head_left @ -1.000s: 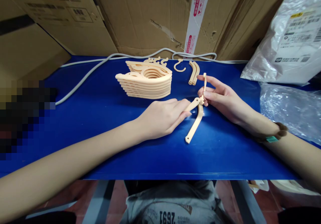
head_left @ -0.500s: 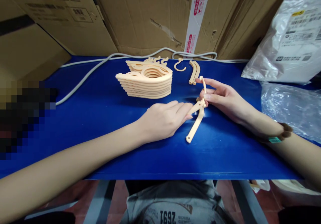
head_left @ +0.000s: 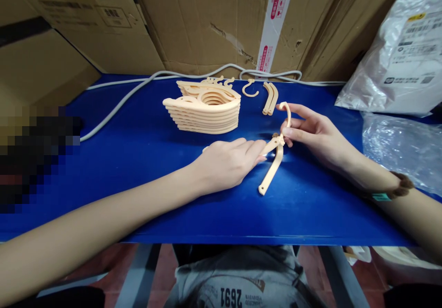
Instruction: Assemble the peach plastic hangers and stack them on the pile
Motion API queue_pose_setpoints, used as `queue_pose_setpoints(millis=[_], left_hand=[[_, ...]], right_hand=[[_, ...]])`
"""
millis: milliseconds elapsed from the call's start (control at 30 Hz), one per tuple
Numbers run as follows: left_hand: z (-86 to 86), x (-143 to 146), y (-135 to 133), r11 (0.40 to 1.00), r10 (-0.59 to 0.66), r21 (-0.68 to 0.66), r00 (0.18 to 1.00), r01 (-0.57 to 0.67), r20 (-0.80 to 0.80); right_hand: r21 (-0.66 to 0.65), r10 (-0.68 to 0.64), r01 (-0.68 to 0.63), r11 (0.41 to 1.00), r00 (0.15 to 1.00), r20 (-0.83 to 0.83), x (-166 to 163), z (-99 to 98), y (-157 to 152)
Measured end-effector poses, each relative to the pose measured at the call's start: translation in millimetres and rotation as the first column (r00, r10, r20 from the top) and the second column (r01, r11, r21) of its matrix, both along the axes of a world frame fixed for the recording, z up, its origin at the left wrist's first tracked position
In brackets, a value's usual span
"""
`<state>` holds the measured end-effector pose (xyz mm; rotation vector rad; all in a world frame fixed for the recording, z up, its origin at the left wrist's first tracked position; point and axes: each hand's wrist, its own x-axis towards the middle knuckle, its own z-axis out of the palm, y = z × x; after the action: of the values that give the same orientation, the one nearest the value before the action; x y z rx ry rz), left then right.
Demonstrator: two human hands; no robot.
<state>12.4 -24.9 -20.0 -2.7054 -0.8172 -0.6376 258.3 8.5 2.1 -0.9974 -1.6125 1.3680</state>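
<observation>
On the blue table [head_left: 145, 160], my left hand [head_left: 228, 163] lies palm down with its fingers closed on one arm of a peach plastic hanger. The hanger's other arm [head_left: 272, 171] rests free on the table, pointing toward me. My right hand [head_left: 311, 130] pinches the curved peach hook [head_left: 286, 112] at the joint where the two arms meet. A stack of folded peach hangers [head_left: 205, 112] stands just beyond my left hand.
A loose hook [head_left: 249, 88] and two loose hanger arms [head_left: 270, 98] lie at the back of the table. A grey cable [head_left: 138, 89] runs along the rear edge before cardboard boxes [head_left: 214, 22]. Plastic bags [head_left: 397, 68] sit at the right.
My right hand has turned the hook from upright to leaning over at the joint. The view has shifted slightly; my left hand stays on the hanger arm.
</observation>
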Motion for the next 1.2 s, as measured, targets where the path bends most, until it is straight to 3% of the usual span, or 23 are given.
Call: queue_pose_setpoints(millis=[467,1200], left_hand=[[0.0,0.6,0.6,1.0,0.005,0.015,0.997,-0.004,-0.083],[4.0,2.7,-3.1,0.994,0.066,-0.072,0.984,-0.079,-0.165]], right_hand=[[0.035,-0.002,0.002,0.999,1.0,0.005,-1.5,-0.1,-0.7],[0.104,-0.083,0.074,0.992,0.993,0.08,-4.0,2.7,-10.4]])
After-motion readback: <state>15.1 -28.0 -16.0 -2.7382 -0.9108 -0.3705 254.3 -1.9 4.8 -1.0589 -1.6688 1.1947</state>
